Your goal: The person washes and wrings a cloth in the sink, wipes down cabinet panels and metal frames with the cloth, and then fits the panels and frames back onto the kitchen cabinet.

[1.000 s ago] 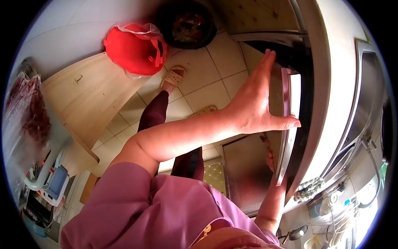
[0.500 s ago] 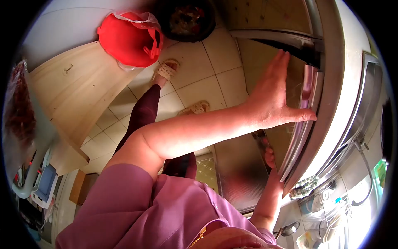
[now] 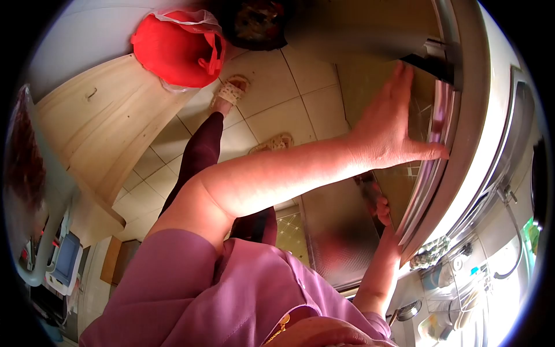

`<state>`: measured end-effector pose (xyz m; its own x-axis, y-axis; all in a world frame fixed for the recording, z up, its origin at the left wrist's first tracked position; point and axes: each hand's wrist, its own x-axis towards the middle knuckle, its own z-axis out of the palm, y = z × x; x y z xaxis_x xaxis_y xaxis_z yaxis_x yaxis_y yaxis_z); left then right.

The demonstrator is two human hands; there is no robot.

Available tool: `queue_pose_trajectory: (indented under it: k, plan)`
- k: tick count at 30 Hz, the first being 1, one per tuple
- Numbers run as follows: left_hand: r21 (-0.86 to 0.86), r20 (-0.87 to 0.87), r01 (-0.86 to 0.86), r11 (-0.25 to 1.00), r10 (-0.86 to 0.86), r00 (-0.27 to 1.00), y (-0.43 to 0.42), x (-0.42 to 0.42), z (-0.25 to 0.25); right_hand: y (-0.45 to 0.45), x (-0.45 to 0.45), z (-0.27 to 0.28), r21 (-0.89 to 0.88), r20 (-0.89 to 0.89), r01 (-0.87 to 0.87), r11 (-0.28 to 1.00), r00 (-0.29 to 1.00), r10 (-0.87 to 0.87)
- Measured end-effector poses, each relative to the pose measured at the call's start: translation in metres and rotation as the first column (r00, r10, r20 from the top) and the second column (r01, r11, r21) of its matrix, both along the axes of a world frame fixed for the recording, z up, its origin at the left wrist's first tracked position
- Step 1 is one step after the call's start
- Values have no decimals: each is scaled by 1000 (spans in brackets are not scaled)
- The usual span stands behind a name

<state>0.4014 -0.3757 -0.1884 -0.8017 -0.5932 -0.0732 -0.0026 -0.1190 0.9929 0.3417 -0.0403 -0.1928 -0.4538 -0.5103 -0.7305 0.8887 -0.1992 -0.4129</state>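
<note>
My left arm reaches across my body to the right. My left hand (image 3: 390,124) is open, fingers stretched together and thumb spread away, with the thumb touching the metal edge strip (image 3: 429,168) under the counter. Below it is my right hand (image 3: 383,211), its fingers curled near the corner of a shiny, textured panel (image 3: 338,237). Part of the right hand is hidden, and what it grips cannot be made out. A dark glossy cabinet front (image 3: 358,87) lies beyond the left fingertips.
A red lined bin (image 3: 167,52) and a dark round container with scraps (image 3: 257,23) stand at the top. A pale wooden panel (image 3: 110,121) is at left. My slippered foot (image 3: 234,89) rests on the tiled floor (image 3: 277,87). The counter with a sink (image 3: 514,133) curves along the right.
The view has shifted slightly. Near the top, a metal-edged cabinet part that was sharp is now smeared by motion. Both hands keep nearly the same poses.
</note>
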Motion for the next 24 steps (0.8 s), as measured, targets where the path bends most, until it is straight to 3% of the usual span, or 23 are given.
queue_pose_trajectory:
  k: [5, 8, 11, 13, 24]
  plan:
    - [-12, -4, 11, 1000, -11, 1000, -5, 2, -5, -9, -1, 4, -26, 22, 6, 1000, 1000, -6]
    - [125, -39, 49, 991, -45, 998, -11, 3, -8, -12, -3, 4, -32, 52, -7, 999, 999, 8]
    - [41, 14, -6, 999, 5, 1000, -12, 3, -9, -14, -3, 7, -29, 99, -29, 999, 995, 32]
    - [-154, 60, 72, 985, -63, 996, -16, 5, -11, -15, 1, 9, -11, 148, -60, 998, 987, 61]
    - [-174, 88, 35, 984, -20, 996, -24, 28, -5, -15, 22, 27, 80, 490, -260, 962, 851, 189]
